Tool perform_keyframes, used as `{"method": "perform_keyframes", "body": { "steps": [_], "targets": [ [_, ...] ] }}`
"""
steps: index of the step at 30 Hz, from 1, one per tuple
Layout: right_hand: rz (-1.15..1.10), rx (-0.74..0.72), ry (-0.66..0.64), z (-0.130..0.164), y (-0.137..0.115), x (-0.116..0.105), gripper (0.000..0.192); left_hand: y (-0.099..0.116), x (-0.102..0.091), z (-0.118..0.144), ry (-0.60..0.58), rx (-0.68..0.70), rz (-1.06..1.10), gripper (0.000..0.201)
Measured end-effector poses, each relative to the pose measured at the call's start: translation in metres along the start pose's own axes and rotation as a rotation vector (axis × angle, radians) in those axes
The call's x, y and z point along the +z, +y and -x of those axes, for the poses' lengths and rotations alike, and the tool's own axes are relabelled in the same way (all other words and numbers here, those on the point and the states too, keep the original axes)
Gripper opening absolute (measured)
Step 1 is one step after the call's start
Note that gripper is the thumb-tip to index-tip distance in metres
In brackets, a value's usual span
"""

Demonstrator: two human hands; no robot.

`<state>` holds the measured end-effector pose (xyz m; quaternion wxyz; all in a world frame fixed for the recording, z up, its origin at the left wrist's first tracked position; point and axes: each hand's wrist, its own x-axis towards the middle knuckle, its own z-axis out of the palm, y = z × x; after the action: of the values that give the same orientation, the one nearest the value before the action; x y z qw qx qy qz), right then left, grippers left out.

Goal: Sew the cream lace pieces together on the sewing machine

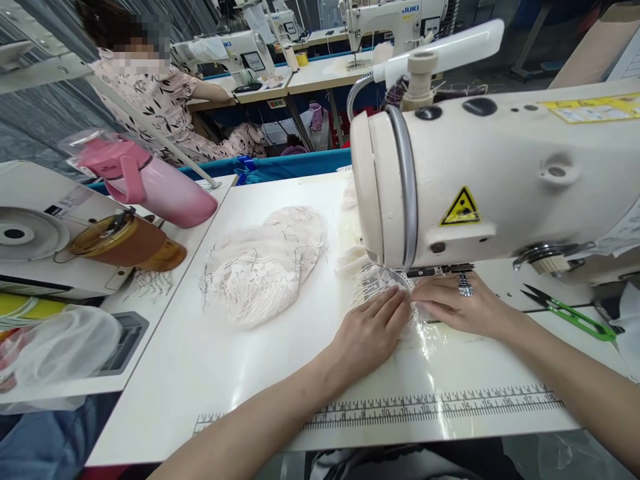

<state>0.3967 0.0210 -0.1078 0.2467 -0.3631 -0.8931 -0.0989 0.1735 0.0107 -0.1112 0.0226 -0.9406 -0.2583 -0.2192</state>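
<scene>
We rest both our hands flat on a small piece of cream lace fabric (376,280) lying on the white desk (210,360), right under the head of the cream industrial sewing machine (500,180). Our left hand (367,333) lies palm down just in front of the machine's head, its grip open, fingers stretched out and pressing the lace against the desk; nothing is clasped in it. Our right hand (457,307) lies beside it, also under the machine's head, fingers extended toward the left hand so the fingertips nearly meet; its grip is likewise open and flat on the cloth. Held this way, the lace seems pinned and smoothed from both sides by the needle area, which would keep so light a cloth from puckering or sliding, though the needle itself is hidden behind the machine's head.

To the left of the machine lies a heap of cream lace pieces (263,263), well apart from our hands. To the right of the machine's head, a pair of green-handled thread snips (570,313) lies on the desk. A printed ruler strip (430,407) runs along the desk edge in front of the machine. Far left of the machine lie a pink flask (155,183) and a brown bottle (125,241) on a neighbouring unit. Behind the machine, another person (165,100) in a patterned top sits at a further sewing machine.
</scene>
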Motion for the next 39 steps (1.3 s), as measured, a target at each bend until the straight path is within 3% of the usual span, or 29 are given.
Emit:
{"method": "perform_keyframes", "body": {
  "steps": [2, 8, 22, 33, 39],
  "targets": [
    [-0.005, -0.006, 0.008, -0.002, -0.002, -0.001, 0.015, -0.001, 0.001, 0.001, 0.003, 0.009, 0.000, 0.028],
    [-0.306, -0.121, 0.074, -0.009, -0.012, 0.006, 0.015, -0.006, -0.003, 0.004, -0.019, -0.052, 0.009, 0.024],
    [-0.220, -0.096, 0.067, -0.006, -0.022, 0.025, 0.023, -0.021, -0.004, 0.004, -0.017, -0.125, -0.051, 0.033],
    [-0.195, -0.026, 0.015, -0.008, -0.018, 0.018, 0.024, -0.017, -0.004, 0.003, -0.069, -0.177, -0.088, 0.046],
    [-0.185, 0.015, -0.008, -0.008, -0.013, 0.018, 0.025, -0.018, -0.001, 0.004, -0.103, -0.138, -0.079, 0.051]
  ]
}}
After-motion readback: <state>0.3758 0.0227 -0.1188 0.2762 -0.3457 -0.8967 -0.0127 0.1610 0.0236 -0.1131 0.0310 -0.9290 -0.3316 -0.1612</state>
